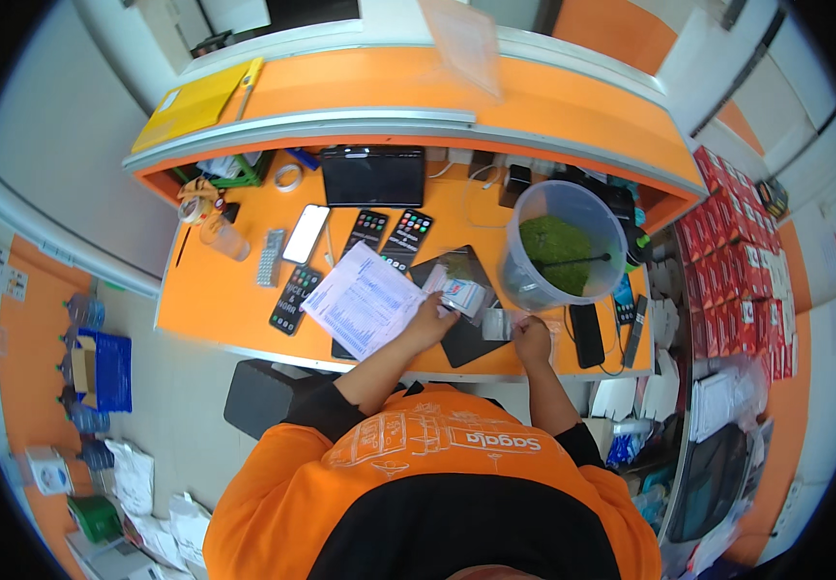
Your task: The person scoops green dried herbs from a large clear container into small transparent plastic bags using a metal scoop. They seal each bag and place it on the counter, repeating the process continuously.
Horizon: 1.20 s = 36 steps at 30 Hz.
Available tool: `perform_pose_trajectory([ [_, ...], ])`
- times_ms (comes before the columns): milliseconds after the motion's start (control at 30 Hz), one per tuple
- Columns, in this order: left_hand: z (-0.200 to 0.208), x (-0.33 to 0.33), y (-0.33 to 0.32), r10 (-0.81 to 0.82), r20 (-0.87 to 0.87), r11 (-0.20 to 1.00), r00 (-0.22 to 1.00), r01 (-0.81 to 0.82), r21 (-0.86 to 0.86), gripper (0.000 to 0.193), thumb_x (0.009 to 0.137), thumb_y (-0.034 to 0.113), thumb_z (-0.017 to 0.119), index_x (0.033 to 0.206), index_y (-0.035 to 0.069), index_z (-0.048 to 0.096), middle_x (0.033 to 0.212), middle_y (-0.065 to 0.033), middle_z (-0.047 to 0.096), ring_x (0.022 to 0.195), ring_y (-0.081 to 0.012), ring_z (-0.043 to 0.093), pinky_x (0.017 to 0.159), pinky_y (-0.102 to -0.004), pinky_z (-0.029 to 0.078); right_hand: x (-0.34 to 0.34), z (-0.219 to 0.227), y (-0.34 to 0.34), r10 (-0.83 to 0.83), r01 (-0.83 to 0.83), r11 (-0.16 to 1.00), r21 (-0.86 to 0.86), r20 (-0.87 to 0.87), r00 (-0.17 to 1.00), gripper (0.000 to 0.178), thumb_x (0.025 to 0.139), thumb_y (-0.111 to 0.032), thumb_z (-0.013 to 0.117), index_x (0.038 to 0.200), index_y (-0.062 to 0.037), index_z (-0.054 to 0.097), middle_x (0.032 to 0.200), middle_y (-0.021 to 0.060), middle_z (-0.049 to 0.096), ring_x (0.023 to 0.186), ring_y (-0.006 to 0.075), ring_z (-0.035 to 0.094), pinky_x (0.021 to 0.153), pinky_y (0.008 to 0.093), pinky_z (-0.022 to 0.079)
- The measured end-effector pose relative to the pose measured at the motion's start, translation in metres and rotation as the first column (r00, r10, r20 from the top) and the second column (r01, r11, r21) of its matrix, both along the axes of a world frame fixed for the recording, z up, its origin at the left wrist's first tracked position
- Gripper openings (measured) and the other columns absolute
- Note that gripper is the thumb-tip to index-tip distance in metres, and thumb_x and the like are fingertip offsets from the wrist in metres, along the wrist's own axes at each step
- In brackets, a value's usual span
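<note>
Packets in hand at a busy orange desk

Big picture first: the desk [207, 295] spreads right across in front of the person, its raised shelf [350, 79] running along the far side, and nearly everything sits within arm's length, presumably for easy reach. Over on the right stands the clear tub [517, 280], upright, green stuff in its bottom, set to one side and likely so to leave the near middle to the hands. Left of centre, the papers [365, 300] lie slantwise beside the left forearm, print side up, which would suit reading. Between them comes the black flat pad [473, 345], right under the working spot, a dark backing for pale packets, I judge. Back against the shelf, the dark screen [372, 179] leans out of the way. Phones next: a lit white one [306, 234] lies face up, its display in plain view.

And now the hands! The left hand [427, 321] is closed to a pinch, fingertips on the near edge of the printed packet [462, 295], above the pad. The right hand [533, 340] curls nearly into a fist and appears to nip the right edge of the small packet [497, 325], perhaps to steady it.
</note>
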<state>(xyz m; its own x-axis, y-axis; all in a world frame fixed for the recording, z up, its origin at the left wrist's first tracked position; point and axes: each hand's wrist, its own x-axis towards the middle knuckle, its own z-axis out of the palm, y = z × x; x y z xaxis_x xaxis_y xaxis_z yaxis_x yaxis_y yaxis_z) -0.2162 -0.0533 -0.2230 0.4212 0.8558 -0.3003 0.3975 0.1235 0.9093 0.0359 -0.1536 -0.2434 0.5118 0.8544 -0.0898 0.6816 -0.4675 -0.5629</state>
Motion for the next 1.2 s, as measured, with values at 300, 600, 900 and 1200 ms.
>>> perform_pose_trajectory([
  [300,0.039,-0.036,-0.03,-0.043,0.02,0.992,0.999,0.045,-0.119,0.063,0.097,0.035,0.064,0.144,-0.001,0.042,0.138,-0.0242,0.054,0.126,-0.035,0.056,0.104,-0.0398,0.046,0.006,-0.014,0.006,0.026,-0.019,0.996,0.091,-0.086,0.996,0.026,0.078,-0.017,0.083,0.086,-0.0014,0.064,0.075,0.0115,0.067,0.07,0.0279,0.068,0.067,0.0386,0.053],
  [600,0.05,-0.048,-0.036,0.005,0.103,0.995,0.995,0.005,-0.099,0.054,0.097,0.029,0.064,0.14,0.0,0.048,0.129,-0.017,0.061,0.118,-0.0272,0.06,0.1,-0.0351,0.048,0.014,0.016,0.007,0.051,-0.032,0.99,0.136,-0.14,0.989,0.03,0.075,-0.014,0.085,0.077,-0.0023,0.058,0.07,0.0119,0.064,0.067,0.0266,0.064,0.065,0.038,0.05],
  [900,0.051,-0.031,-0.04,-0.096,0.055,0.992,0.994,0.1,-0.08,0.046,0.099,0.026,0.062,0.137,0.001,0.052,0.127,-0.0124,0.063,0.118,-0.0229,0.059,0.103,-0.0334,0.045,0.015,0.002,-0.008,0.135,-0.144,0.929,0.34,0.05,0.99,0.025,0.075,-0.014,0.085,0.079,0.0008,0.064,0.068,0.0096,0.064,0.065,0.0233,0.064,0.064,0.0353,0.051],
  [1200,0.041,-0.024,-0.04,-0.124,0.072,0.991,0.99,0.126,-0.037,0.047,0.099,0.027,0.062,0.134,-0.002,0.053,0.123,-0.016,0.066,0.117,-0.0257,0.062,0.102,-0.0341,0.046,0.024,-0.003,-0.005,0.152,-0.12,0.977,0.176,-0.183,0.971,0.026,0.08,-0.018,0.084,0.084,0.0024,0.068,0.071,0.0099,0.068,0.062,0.0176,0.064,0.06,0.0331,0.05],
])
